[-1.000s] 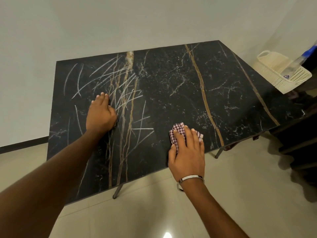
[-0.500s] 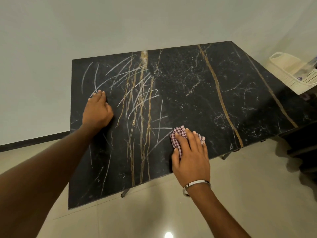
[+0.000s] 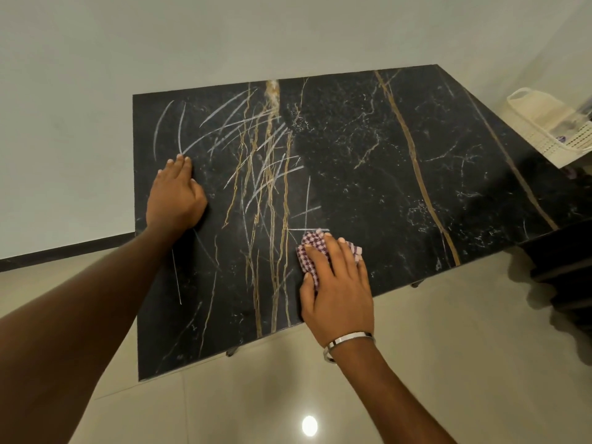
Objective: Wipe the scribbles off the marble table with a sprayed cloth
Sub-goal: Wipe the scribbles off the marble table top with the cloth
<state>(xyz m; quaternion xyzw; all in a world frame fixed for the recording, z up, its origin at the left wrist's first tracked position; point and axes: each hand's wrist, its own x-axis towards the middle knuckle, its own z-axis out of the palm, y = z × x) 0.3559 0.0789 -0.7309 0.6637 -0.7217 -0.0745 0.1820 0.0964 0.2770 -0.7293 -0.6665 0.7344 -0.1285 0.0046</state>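
Across the middle of our view, the black marble table (image 3: 384,174) is stretching away from us, gold veins running near to far, standing on a pale tiled floor (image 3: 448,363) against a plain wall (image 3: 224,36). White scribbles (image 3: 250,149) are crowding its left half, long slashes fanning out from the far left corner down toward the near edge, while the right half is showing only the stone's own veining. We're leaning our left hand (image 3: 174,195) flat on the left part of the top, fingers straight and together, gripping nothing, fingertips lying just at the tail of one curved stroke. We're pressing our right hand (image 3: 336,283) down near the near edge, fingers spread and lying flat over the checked cloth (image 3: 312,248), thumb tucked along its left side; the cloth is bunching out beyond the fingertips, touching the marble right below a short crossed mark. A silver bangle (image 3: 347,342) is circling that wrist. Off at the far right, a cream plastic basket (image 3: 541,123) is sitting beyond the table's corner, its contents too blurred for us to call.
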